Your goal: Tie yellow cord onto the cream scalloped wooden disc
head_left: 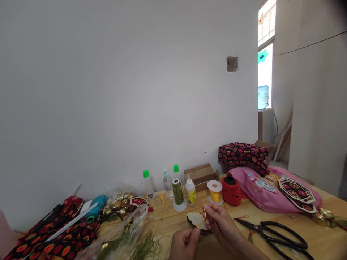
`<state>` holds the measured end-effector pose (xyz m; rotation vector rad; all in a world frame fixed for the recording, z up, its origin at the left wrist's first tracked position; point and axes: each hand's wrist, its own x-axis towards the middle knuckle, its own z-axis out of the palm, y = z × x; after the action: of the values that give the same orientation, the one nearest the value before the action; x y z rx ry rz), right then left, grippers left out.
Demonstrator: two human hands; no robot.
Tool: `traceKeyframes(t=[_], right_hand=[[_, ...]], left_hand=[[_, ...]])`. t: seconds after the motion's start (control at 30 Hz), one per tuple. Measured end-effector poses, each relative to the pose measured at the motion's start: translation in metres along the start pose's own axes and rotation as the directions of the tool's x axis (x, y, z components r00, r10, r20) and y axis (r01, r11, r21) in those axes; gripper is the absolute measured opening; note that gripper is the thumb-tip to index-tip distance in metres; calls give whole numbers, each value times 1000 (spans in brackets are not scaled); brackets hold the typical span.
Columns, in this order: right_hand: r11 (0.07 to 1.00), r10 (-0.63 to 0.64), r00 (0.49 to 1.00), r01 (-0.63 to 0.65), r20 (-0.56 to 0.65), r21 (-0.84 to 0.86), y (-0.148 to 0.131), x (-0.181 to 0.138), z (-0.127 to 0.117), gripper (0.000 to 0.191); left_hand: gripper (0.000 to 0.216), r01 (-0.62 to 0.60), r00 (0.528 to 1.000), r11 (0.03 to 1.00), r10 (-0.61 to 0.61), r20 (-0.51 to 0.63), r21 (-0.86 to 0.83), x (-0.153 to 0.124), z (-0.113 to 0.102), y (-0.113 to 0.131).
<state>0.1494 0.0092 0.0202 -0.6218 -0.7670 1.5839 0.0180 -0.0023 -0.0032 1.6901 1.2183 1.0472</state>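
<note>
Both hands are low in the middle of the view, pinching a thin yellow cord (205,213). My left hand (184,242) has thumb and fingertips closed on one part of it. Just to the right and a little higher, my right hand (221,220) pinches another part, with a strand hanging below its fingers. Behind the fingertips lies a cream scalloped piece (194,218) with a dark edge, partly covered by my hands. Black-handled scissors (271,231) rest on the table right of my right hand.
Behind my hands stand a yellow ribbon spool (215,195), a glue bottle (191,193), a green thread cone (178,193) and a red thread cone (231,191). Dark patterned fabric (73,238) and a plastic bag (119,231) lie left. A pink cloth (255,191) lies right.
</note>
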Motion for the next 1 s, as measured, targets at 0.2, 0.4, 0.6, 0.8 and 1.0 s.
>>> traceKeyframes(t=[0.2,0.4,0.6,0.8,1.0], right_hand=[[1000,-2,1000,2,2,-11,1,0,0,28],[998,-15,1000,15,-5,-53,3,2,-2,29],[998,-12,999,14,38,-68,3,2,-1,30],[995,-11,1000,13,21,-94,3,1,0,30],[992,-26,1000,28,15,-119,3,2,-2,31]], left_hand=[[49,-4,999,1000,4,-34,-17,-1,-2,3],[41,6,998,987,-15,-53,-163,2,-1,-4],[39,-44,999,984,38,-37,-170,3,1,-9],[37,-95,994,992,89,-69,-80,0,-1,-5],[34,-36,999,996,36,2,-77,-2,0,0]])
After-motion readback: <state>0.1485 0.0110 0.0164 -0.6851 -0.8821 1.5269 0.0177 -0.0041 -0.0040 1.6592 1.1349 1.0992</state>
